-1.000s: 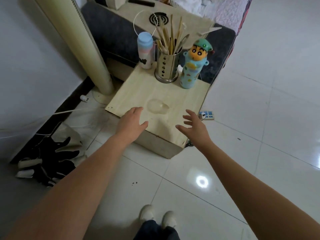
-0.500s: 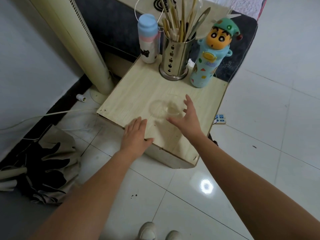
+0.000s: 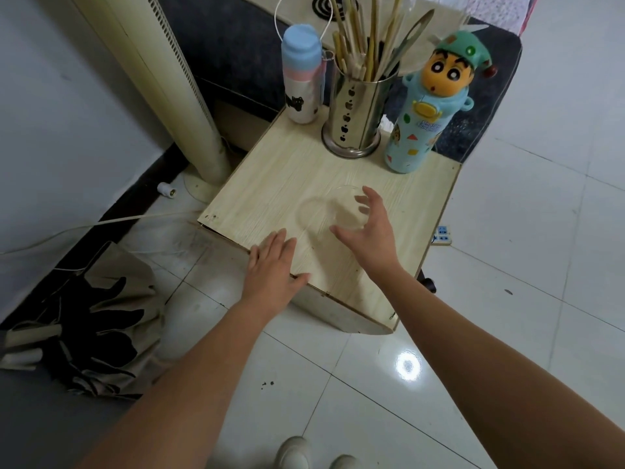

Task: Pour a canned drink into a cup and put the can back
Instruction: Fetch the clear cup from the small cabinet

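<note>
— What did the floor [image 3: 527, 299] look like?
— White glossy tiles, and a round ceiling-light reflection [image 3: 408, 366] glared off them. A low pale wood-grain table [image 3: 280, 177] stood by a plain grey wall [image 3: 67, 106].
— Anything beside it?
— A cream tower fan [image 3: 162, 72] leaned up at the left, and a dark grey upholstered seat [image 3: 230, 52] sat behind. A white power strip [image 3: 443, 234] lay on the tiles at the right.

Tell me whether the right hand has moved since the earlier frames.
Yes. The right hand has come in from off the table's right edge onto the table, toward the chopstick holder, and now curls around the clear cup.
</note>
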Available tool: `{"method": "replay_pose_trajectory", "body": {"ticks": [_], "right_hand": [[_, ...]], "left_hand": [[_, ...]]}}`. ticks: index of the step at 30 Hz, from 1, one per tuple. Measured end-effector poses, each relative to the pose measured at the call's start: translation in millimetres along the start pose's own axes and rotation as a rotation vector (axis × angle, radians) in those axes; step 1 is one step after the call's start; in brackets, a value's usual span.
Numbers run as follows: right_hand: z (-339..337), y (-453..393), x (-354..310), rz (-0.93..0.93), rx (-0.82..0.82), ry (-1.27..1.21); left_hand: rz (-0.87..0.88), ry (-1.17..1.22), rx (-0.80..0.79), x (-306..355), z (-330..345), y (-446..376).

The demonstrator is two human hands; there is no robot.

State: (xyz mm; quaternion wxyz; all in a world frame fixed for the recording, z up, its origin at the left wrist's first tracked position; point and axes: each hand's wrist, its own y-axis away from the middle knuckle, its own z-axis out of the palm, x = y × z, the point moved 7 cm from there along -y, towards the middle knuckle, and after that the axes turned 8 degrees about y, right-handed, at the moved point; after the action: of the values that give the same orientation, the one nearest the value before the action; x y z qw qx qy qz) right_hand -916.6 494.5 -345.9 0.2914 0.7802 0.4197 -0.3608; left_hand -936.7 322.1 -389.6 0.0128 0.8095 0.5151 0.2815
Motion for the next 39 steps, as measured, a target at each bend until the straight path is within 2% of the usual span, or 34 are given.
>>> {"method": "replay_pose_trajectory", "body": {"ticks": [5,8,18,28,39], "right_hand": [[-18,14,-18,-0.022,-0.013,-0.02],[-38,28,-34,-0.047,-0.017,-0.021],[-135,97,-115,-0.106,-0.015,-0.028],[-247,180,-175,-0.158,0.028,0.035],[-331,266,-166,-0.06,0.216,0.001]], "left_hand": [[-0.054,-0.065,-0.077,2,-6,5],[-0.075,-0.019,-0.134,13,-18,14],[-0.086,0.583,-0.076,101,-110,64],[0.074,0.756,-0.107,215,-168,140],[0.268,0.783,-0.266,315,-167,204]]}}
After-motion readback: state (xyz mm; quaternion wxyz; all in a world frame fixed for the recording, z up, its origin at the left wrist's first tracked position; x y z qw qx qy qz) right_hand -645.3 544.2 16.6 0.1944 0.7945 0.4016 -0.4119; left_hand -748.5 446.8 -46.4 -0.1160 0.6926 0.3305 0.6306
